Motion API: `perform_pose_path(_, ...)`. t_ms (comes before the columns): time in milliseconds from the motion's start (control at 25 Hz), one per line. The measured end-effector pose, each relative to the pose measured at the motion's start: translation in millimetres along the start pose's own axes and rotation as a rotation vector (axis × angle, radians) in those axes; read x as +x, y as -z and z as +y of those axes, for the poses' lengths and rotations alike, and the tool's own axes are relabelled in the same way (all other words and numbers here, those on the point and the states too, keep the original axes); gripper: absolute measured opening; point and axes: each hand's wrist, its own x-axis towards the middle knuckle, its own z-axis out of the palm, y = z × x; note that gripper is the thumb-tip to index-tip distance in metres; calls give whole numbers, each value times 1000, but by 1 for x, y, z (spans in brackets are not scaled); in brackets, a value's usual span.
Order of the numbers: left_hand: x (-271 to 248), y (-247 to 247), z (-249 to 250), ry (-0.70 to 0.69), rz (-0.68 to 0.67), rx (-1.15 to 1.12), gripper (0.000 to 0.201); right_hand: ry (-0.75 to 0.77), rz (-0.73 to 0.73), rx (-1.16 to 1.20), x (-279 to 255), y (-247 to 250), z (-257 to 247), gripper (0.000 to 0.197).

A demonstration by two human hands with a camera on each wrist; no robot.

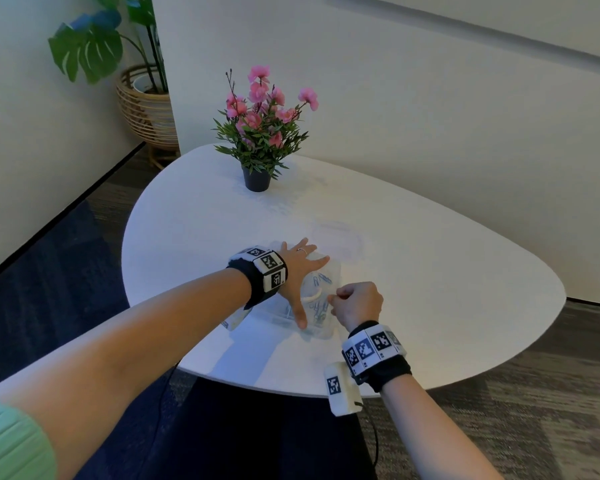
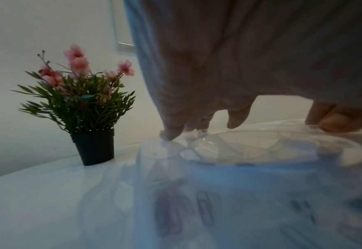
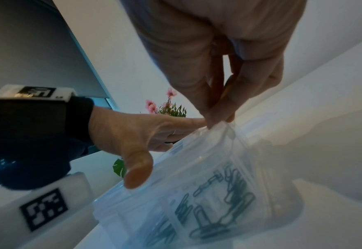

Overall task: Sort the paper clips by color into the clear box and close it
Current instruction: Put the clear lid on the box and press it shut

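A clear compartment box (image 1: 321,332) sits near the table's front edge, its clear lid (image 3: 197,151) lying over it. Inside I see blue paper clips (image 1: 321,279), greenish ones (image 1: 317,313), purple ones (image 2: 171,212) and dark teal ones (image 3: 235,193), in separate sections. My left hand (image 1: 300,271) lies spread on top of the lid, fingers straight, thumb (image 3: 137,171) on the near edge. My right hand (image 1: 355,303) is at the box's right side and pinches a thin clear flap of the lid (image 3: 229,129) between thumb and fingers.
A small black pot of pink flowers (image 1: 257,180) stands at the back of the white table (image 1: 430,289). A faint clear rectangular piece (image 1: 336,237) lies just behind the box. A leafy plant in a wicker basket (image 1: 142,109) stands on the floor at the far left.
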Motion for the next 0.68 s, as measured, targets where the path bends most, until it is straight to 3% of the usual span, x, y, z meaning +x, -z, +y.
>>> perform_pose_path(80, -8, -7, -5, -15, 18, -44, 135, -17, 15, 25, -1, -2, 0, 19)
perform_pose_path(160, -19, -19, -14, -10, 61, -51, 110, -35, 12, 38, 0, -3, 0, 19)
perform_pose_path(280, -40, -46, -34, 102, 295, -249, 61, -54, 10, 51, 2, -3, 1, 17)
perform_pose_path(320, -45, -54, -39, 197, 391, -415, 60, -50, 11, 52, 3, -4, 1, 16)
perform_pose_path(400, -47, -63, -44, 453, 516, -764, 78, -44, 9, 48, 4, -5, 1, 16)
perform_pose_path(480, -44, -65, -43, 633, 491, -937, 70, -41, 0, 47, 4, -6, 0, 16)
perform_pose_path(600, -42, -62, -40, 634, 444, -1118, 40, -32, -5, 35, 5, -5, -1, 17)
perform_pose_path(680, -41, -61, -39, 637, 462, -1148, 38, -12, 0, 31, 4, -5, -1, 15)
